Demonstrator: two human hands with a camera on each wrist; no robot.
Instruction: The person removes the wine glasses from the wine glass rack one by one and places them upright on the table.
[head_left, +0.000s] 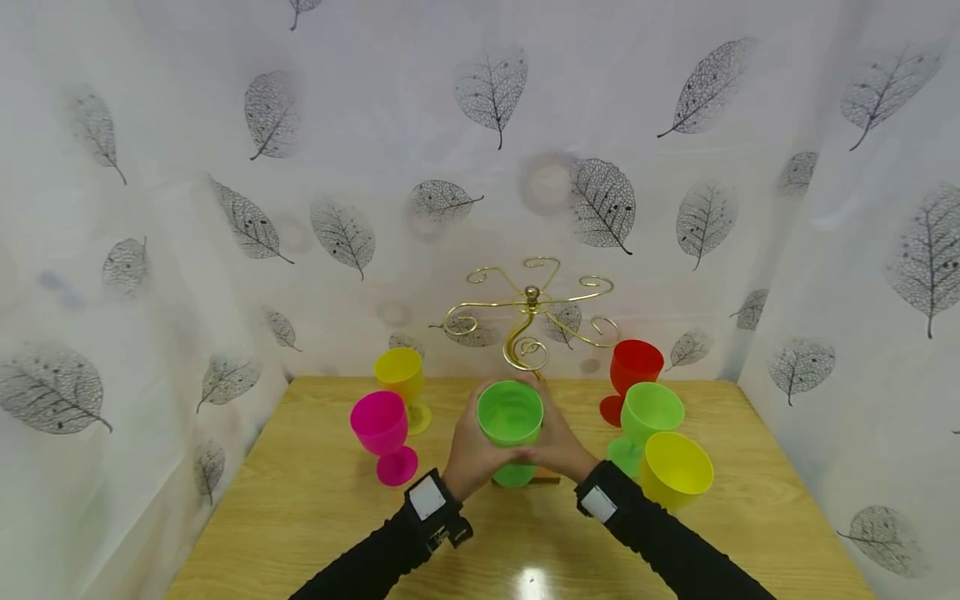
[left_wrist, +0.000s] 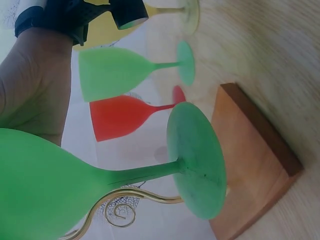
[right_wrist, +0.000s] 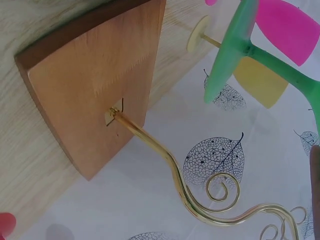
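A green goblet (head_left: 510,414) is held upright between both hands at the middle of the table. My left hand (head_left: 472,450) wraps the bowl from the left. From the other side my right hand (head_left: 561,443) grips it, and the thumbs meet at the front. In the right wrist view the goblet's round foot (right_wrist: 231,52) hangs in the air, apart from the wooden base (right_wrist: 95,85). That base carries a gold metal stand (head_left: 531,300) with curled arms, just behind the goblet. None of the visible arms holds a goblet.
On the left stand a yellow goblet (head_left: 400,372) and a pink goblet (head_left: 380,425). A red goblet (head_left: 636,367), a second green goblet (head_left: 651,412) and another yellow goblet (head_left: 677,469) stand at the right, near my right forearm. A leaf-printed curtain (head_left: 405,108) surrounds the wooden table (head_left: 255,517).
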